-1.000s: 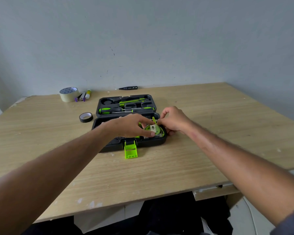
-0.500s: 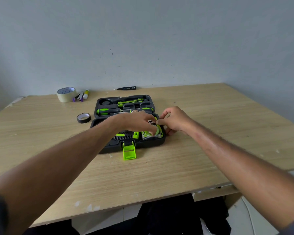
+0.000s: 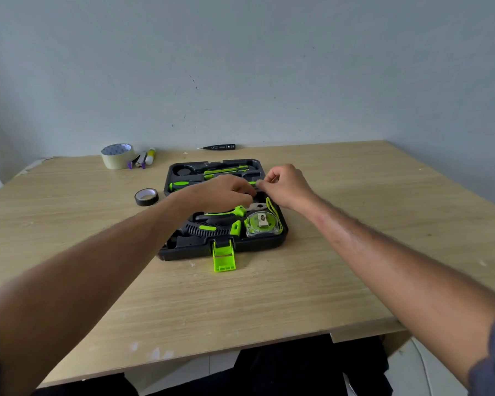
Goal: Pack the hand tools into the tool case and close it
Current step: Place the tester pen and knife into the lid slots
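Observation:
The black tool case (image 3: 280,238) lies open in the middle of the table, its green latch (image 3: 224,259) flipped out toward me. A green tape measure (image 3: 262,224) sits in the near right pocket, its strap looped beside it. Green-and-black handled tools (image 3: 212,222) fill the near half to its left. Screwdrivers (image 3: 180,184) lie in the far half. My left hand (image 3: 223,192) hovers knuckles-up over the case's middle, fingertips hidden. My right hand (image 3: 287,185) is beside it, thumb and forefinger pinched together with nothing clearly between them. Neither hand touches the tape measure.
A black tester pen (image 3: 218,147) lies at the table's back edge by the wall. A roll of pale tape (image 3: 117,156) and some markers (image 3: 143,160) sit at the back left. A small black tape roll (image 3: 146,197) lies left of the case.
Both hands have let go of the tape measure and moved away from me, toward the case's hinge. The tape measure now rests flat in its pocket.

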The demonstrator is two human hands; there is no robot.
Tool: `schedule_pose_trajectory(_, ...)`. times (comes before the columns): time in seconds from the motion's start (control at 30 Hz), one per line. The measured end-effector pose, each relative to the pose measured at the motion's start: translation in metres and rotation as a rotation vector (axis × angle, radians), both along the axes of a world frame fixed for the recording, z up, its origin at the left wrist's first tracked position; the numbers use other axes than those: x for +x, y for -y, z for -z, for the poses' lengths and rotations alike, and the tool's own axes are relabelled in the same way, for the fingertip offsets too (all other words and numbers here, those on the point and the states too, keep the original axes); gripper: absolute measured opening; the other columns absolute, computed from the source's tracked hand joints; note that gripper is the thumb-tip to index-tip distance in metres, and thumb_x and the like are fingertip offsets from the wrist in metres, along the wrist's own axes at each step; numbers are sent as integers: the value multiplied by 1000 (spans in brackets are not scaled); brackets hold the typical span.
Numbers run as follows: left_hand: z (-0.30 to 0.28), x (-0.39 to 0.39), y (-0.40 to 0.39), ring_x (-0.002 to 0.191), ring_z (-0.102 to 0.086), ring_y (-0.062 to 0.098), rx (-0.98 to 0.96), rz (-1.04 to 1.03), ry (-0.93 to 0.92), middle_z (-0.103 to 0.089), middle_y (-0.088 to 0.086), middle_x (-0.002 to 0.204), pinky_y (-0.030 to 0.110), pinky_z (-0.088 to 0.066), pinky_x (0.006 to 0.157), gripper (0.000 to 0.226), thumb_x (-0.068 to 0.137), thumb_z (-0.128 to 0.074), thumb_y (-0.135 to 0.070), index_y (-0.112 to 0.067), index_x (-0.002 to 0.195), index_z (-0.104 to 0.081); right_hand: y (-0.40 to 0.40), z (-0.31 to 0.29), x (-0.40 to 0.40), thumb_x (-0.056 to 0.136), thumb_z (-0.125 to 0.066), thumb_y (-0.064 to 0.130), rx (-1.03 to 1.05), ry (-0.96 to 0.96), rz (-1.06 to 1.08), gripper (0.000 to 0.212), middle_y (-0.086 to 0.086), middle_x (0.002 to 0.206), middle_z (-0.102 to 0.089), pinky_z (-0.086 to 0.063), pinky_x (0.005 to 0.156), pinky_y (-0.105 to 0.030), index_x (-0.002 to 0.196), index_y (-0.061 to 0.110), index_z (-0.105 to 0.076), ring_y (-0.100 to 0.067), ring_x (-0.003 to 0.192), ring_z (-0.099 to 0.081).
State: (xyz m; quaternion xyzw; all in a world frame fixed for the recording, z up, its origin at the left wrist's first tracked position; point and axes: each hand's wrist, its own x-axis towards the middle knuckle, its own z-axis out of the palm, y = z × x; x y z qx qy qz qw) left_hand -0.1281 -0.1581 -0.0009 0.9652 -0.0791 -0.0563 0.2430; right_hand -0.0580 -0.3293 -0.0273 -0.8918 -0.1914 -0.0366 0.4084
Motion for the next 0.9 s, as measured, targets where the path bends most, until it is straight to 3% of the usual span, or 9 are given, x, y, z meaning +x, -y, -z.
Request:
schedule_pose_trajectory(0.13,3,14,-26,49,-51,-8,-119,-89,106,-62,-11,74,7,-36,49,21,94,-60,-20,-20,110,-73,-21,-5,22,88,-74,33,10,27,-8,23,6,69,-66,-43,56,-22,78,13,-74,-8,63,-59)
schedule_pose_trajectory(0.27,7,41,-63,51,-50,-5,-189,-224,198,-64,-11,71,16,-40,57,18,92,-60,-14,-18,99,-77,-50,-10,56,88,-71,29,-19,59,-38,18,10,66,-65,-41,57,-23,77,14,-73,-6,62,-59)
schedule_pose_trajectory(0.33,10,54,-80,48,-50,-6,-191,-260,231,-61,-14,65,13,-37,53,18,91,-61,-10,-17,97,-76,-63,-10,73,88,-70,26,-35,59,-60,14,8,69,-67,-44,59,-24,80,16,-73,-8,64,-62)
schedule_pose_trajectory(0.4,12,70,-96,52,-51,-9,-169,-280,253,-61,-15,69,8,-34,51,18,91,-61,-10,-19,96,-75,-79,-8,91,88,-69,24,-52,65,-91,10,6,77,-70,-52,65,-27,85,17,-75,-12,71,-66)
schedule_pose_trajectory(0.47,16,86,-110,57,-52,-3,-172,-300,259,-63,-11,76,15,-38,55,16,91,-62,-13,-22,95,-74,-94,-6,109,90,-67,22,-85,84,-129,11,3,88,-72,-57,75,-32,94,17,-76,-15,82,-69)
schedule_pose_trajectory(0.57,22,115,-129,62,-52,5,-184,-344,262,-65,-8,83,25,-40,60,11,90,-65,-18,-27,94,-71,-120,-4,142,96,-63,19,-148,116,-165,22,-1,110,-73,-55,89,-33,115,14,-74,-19,101,-68)
schedule_pose_trajectory(0.67,26,138,-139,66,-54,7,-174,-350,249,-68,-6,89,24,-41,62,13,91,-64,-18,-22,102,-70,-142,0,172,98,-61,17,-233,163,-193,28,-5,126,-70,-52,98,-39,125,13,-70,-24,116,-64)
schedule_pose_trajectory(0.77,33,162,-148,73,-54,5,-141,-349,236,-67,-4,95,24,-43,68,18,91,-62,-19,-20,107,-71,-161,5,198,98,-59,12,-418,264,-225,24,-10,119,-70,-50,95,-45,119,11,-71,-32,115,-60)
schedule_pose_trajectory(0.9,44,186,-157,85,-52,14,-126,-358,237,-67,-1,100,25,-37,77,22,92,-61,-17,-18,111,-70,-179,7,219,95,-57,6,-603,420,-304,24,-9,105,-68,-43,80,-39,113,13,-70,-33,112,-58)
